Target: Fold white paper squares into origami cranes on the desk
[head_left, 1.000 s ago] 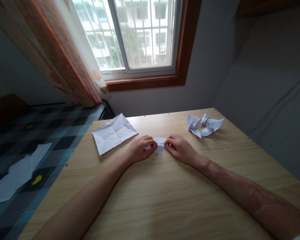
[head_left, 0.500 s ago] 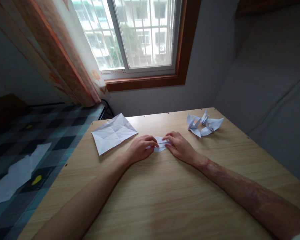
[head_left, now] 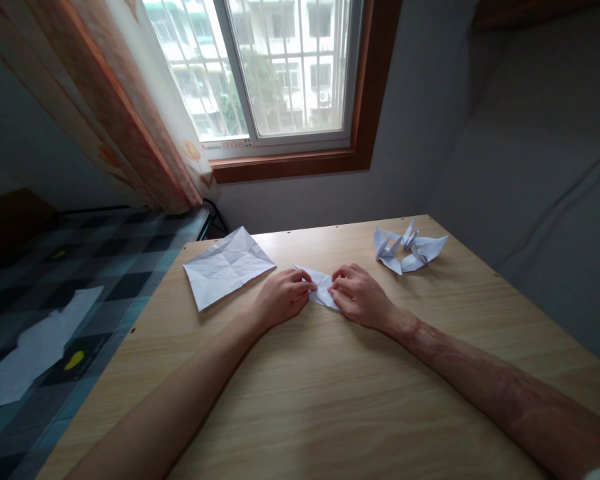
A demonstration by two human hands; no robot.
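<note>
Between my hands, on the wooden table [head_left: 300,387], lies a small piece of folded white paper [head_left: 322,291]. My left hand [head_left: 286,293] is closed, with thumb and fingertips pinching the paper's left part. From the right side, my right hand [head_left: 360,293] pinches it too, thumb and fingers pressed together at the fold. The fingers hide both ends of the paper. Up and left of my left hand is a creased white sheet [head_left: 230,267], lying flat. Beyond my right hand stand several folded paper cranes [head_left: 405,250], grouped close together.
Left of the table, a bed with a checked cover [head_left: 145,267] holds torn white paper [head_left: 35,347]. A window [head_left: 295,73] with a wooden frame and a patterned curtain [head_left: 145,120] are behind. A grey wall [head_left: 545,200] runs along the right side.
The folded paper has turned between my hands and now slants down to the right. My right hand's fingers have drawn together into a pinch; my left hand has barely moved.
</note>
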